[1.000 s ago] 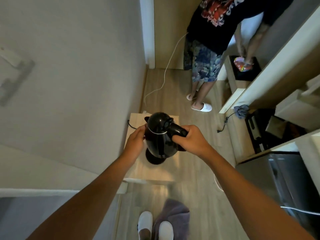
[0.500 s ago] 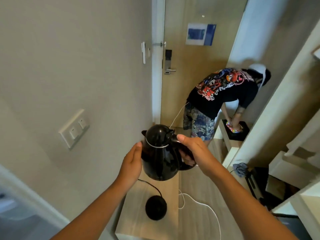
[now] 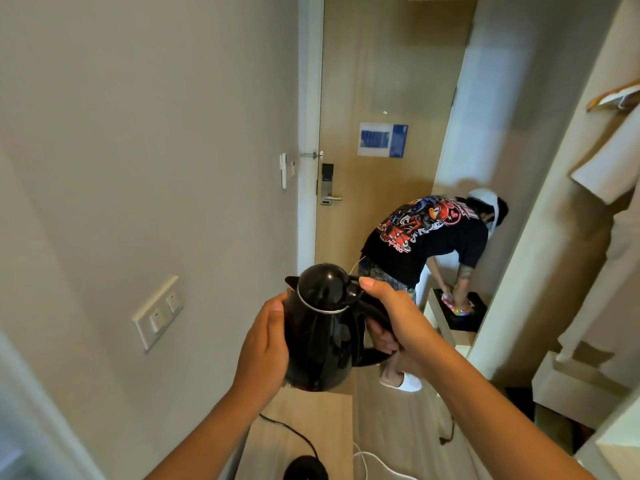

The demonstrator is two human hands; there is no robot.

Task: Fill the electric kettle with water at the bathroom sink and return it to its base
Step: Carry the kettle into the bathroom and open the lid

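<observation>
A glossy black electric kettle [image 3: 323,327] with its lid down hangs in the air in front of me, well above its round black base [image 3: 304,469]. The base lies on a low light-wood table [image 3: 322,427] at the bottom edge, its black cord trailing left. My right hand [image 3: 384,313] is wrapped around the kettle's handle, thumb near the lid. My left hand [image 3: 266,344] presses flat against the kettle's left side.
A grey wall with a double light switch [image 3: 157,311] runs along my left. Ahead, a person in a black printed shirt [image 3: 426,237] bends over a low shelf in front of the wooden entrance door [image 3: 374,98]. A white cable [image 3: 374,462] lies on the floor.
Both hands lifted the kettle off its base and higher above the table. My view tilted up from the floor toward the door.
</observation>
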